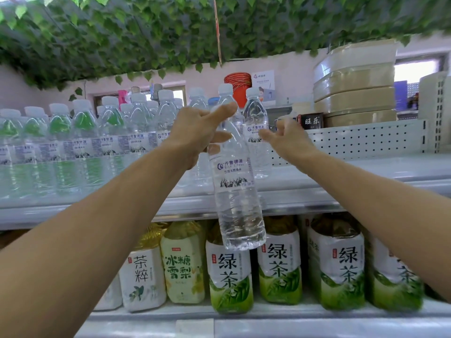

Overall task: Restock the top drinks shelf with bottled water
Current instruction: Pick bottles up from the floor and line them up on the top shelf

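My left hand [195, 132] grips a clear water bottle [235, 191] by its shoulder, just under the white cap. The bottle hangs tilted in front of the top shelf [341, 172], with its base down over the tea row. A second water bottle [255, 113] stands upright on the shelf just behind it. My right hand [290, 140] is beside that bottle's right side, its fingers loosely curled and a fingertip at the label, gripping nothing. Several more water bottles [97, 142] fill the shelf's left half.
The shelf's right half is bare in front of a white perforated back panel [366, 140]. Beige stacked containers [353, 93] and red cups [240, 86] sit behind it. Green tea bottles [229, 272] line the shelf below. Artificial leaves [146, 32] hang overhead.
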